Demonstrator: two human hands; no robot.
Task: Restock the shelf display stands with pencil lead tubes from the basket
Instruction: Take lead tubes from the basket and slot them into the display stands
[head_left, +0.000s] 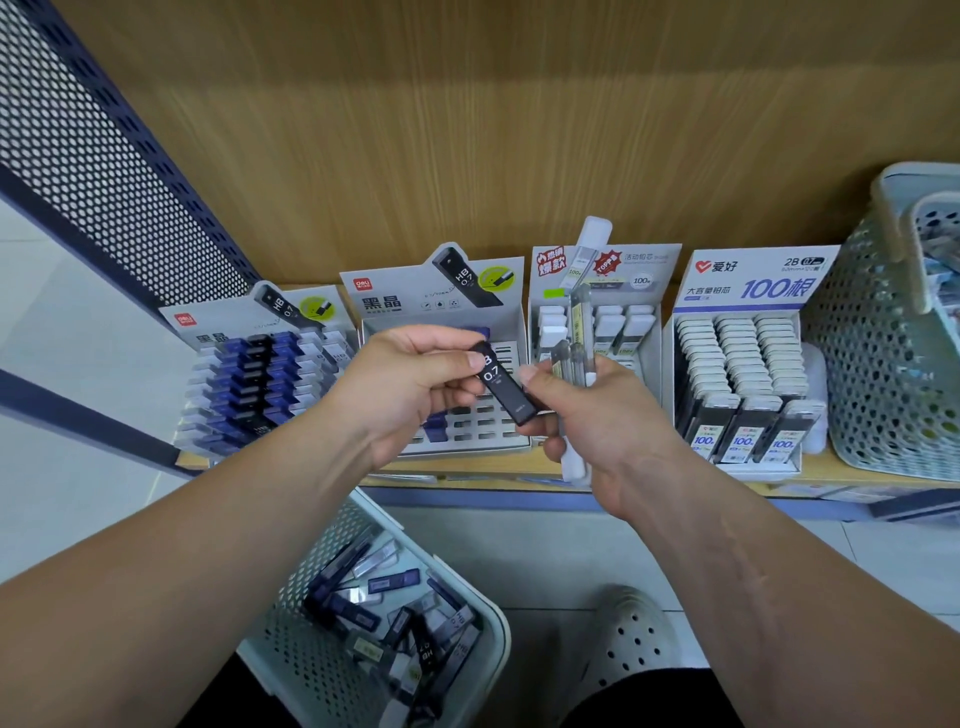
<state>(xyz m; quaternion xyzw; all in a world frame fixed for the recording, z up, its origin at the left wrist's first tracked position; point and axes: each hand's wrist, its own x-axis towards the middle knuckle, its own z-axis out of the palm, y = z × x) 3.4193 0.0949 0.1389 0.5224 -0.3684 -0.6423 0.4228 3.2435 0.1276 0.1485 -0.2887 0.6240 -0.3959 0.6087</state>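
Facing me: wood-grain back panel above a wooden shelf with blue front edge, perforated dark-blue metal side panel at left, pale tiled floor below.

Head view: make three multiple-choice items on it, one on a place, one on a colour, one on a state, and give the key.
1. Where is the red-heart stand among the four stands?
A) farthest right, next to the shelf basket
B) farthest left
C) on the floor

2. What colour is the tube that the left hand pinches?
A) red
B) black
C) yellow

3. What is the right hand doing?
A) lying flat on the shelf
B) hanging empty
C) gripping a bunch of clear tubes

Key: 1 A, its right side faces the perforated basket; 2 B, it is black with white 0.7 print; 3 C, its fingers curl round the tubes.
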